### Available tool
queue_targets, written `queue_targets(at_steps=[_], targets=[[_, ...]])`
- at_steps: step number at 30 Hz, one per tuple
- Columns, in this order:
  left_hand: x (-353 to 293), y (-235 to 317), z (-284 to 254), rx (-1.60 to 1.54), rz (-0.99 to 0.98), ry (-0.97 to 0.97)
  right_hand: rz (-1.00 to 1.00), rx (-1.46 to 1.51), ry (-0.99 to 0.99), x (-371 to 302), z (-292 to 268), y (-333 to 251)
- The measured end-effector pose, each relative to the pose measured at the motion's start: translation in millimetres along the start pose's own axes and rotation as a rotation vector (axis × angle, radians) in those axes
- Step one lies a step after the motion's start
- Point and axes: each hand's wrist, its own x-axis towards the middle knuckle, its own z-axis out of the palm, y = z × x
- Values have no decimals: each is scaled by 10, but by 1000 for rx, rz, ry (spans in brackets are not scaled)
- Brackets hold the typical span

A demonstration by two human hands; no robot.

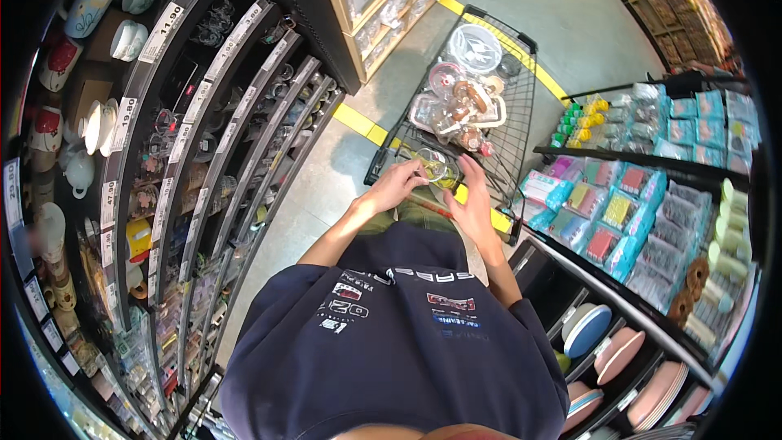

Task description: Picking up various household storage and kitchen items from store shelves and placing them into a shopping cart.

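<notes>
My left hand is closed with its fingertips on a small clear glass-like cup, held in front of my waist near the cart's handle end. My right hand is at the cup's other side, fingers stretched and apart; whether it touches the cup cannot be made out. Just beyond both hands stands a black wire shopping cart. In it lie a round white basket-like piece and a heap of clear and brownish wrapped items.
On the left, curved-looking shelves hold cups and glassware. To the right, a rack of blue-wrapped packs stands above stacked plates. A wooden shelf stands ahead; a yellow floor line runs under the cart.
</notes>
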Motion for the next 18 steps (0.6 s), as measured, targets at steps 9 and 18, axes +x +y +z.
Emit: queue_targets(at_steps=[9, 18], targets=[[-293, 391, 446, -49, 84, 207, 443, 617, -155, -569, 202, 358], [-299, -731, 360, 562, 201, 248, 510, 2159, -232, -627, -266, 353]])
